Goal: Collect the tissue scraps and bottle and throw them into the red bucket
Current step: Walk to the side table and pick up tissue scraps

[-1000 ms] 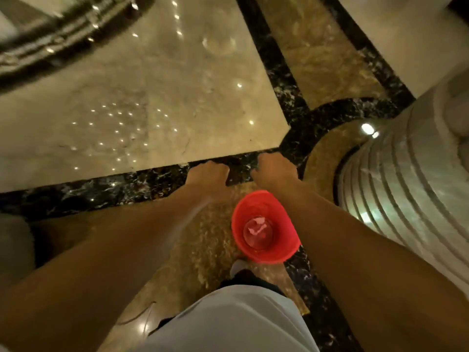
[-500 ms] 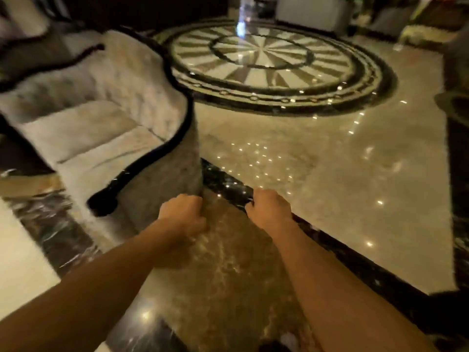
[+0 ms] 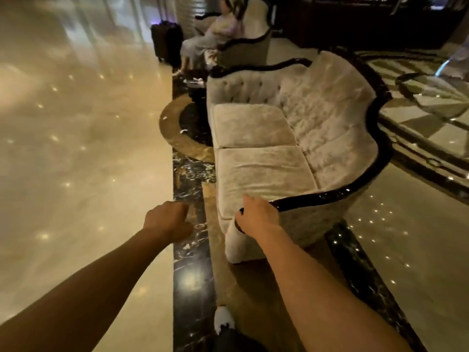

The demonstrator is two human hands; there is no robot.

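When going for the next pickup, aim far along the dark marble strip (image 3: 189,250): small white tissue scraps (image 3: 183,131) lying on the round floor inlay just left of the pale sofa (image 3: 264,174), one more (image 3: 164,118) a little farther left, perhaps others beyond by the far chair, too blurred to be sure. No bottle to be made out, and no red bucket in view either. Left hand (image 3: 166,219) out front over the strip, fingers curled loosely inward, seemingly holding nothing, though palm hidden. Right hand (image 3: 256,215) narrow too, fingers bent, lying against the black trim of the sofa's near arm; cannot tell whether gripping it or only brushing it, and nothing seen held. Judged as a walk-over step, with collecting only partly done and scraps left on the floor. To do it well: leave the armrest alone, pass along the sofa's left side, crouch close before reaching instead of stretching from afar. Pinch each scrap with fingertips flat to the polished floor, thin tissue being likely to slide or tear; gather several into one palm to spare trips back. Mind the glossy marble underfoot, white shoe (image 3: 223,318) near the strip's edge, and keep clear of the seated person (image 3: 215,34) and dark suitcase (image 3: 166,41) at the far end
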